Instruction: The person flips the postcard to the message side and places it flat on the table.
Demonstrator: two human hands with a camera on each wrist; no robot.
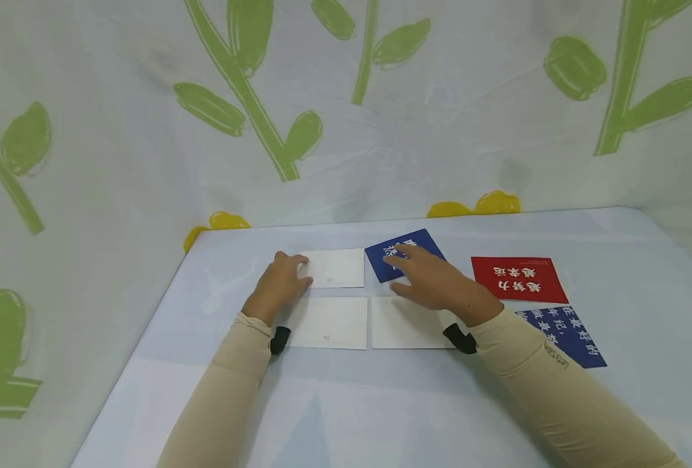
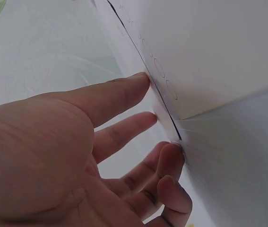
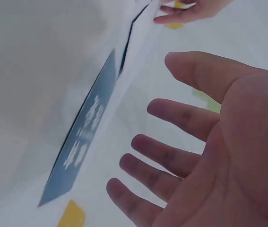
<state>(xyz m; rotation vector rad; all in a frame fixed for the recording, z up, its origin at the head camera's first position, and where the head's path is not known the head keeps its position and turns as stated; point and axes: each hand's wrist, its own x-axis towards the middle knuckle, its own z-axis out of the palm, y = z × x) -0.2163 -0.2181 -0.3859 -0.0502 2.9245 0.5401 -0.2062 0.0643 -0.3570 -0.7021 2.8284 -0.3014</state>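
Beside the left edge of a white card (image 1: 336,268) is my left hand (image 1: 284,279), thumb and fingers spread apart. In the left wrist view its fingertips (image 2: 141,85) are right at that card's edge. My right hand (image 1: 427,276) hovers over a blue card (image 1: 379,260) with white characters, which lies tilted to the right of the white card. All its fingers are spread in the right wrist view, holding nothing. Part of the blue card is hidden by this hand in the head view. Two more white cards, left (image 1: 331,325) and right (image 1: 410,325), lie side by side nearer me.
To the right lies a red card (image 1: 518,279) with white characters. Another blue card (image 1: 574,338) sits just below it, partly covered by my right sleeve. The pale tabletop (image 1: 369,403) meets a hanging cloth (image 1: 457,143) with green leaf patterns behind and at left.
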